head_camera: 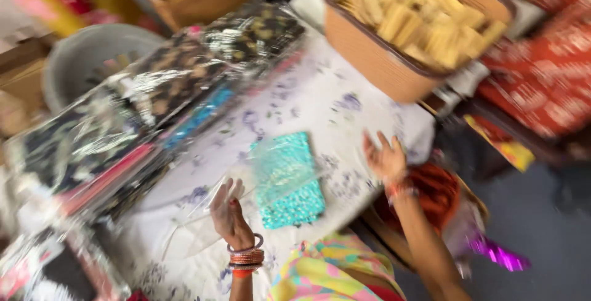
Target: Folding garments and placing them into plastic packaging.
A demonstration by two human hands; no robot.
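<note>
Frame was blurred. Stack of dark patterned packets in clear wrap [154, 98] lay far left on the floral white cloth [320, 98]. Left hand [231, 215] was raised, fingers spread, holding nothing, just beside the teal packet [288, 181]. That packet lay flat mid-cloth between both hands: turquoise, speckled, glossy clear plastic over it, rectangular. Right hand [385, 156] was open too, fingers spread, near the packet's right edge, not touching. Tan basket of yellow sticks [369, 55] sat upper right.

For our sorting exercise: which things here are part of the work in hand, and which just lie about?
In hand:
left hand
right hand
teal patterned fabric packet
clear plastic wrap

Lying about:
stack of dark wrapped packets
basket of yellow pieces
grey tub
red printed cloth
</note>
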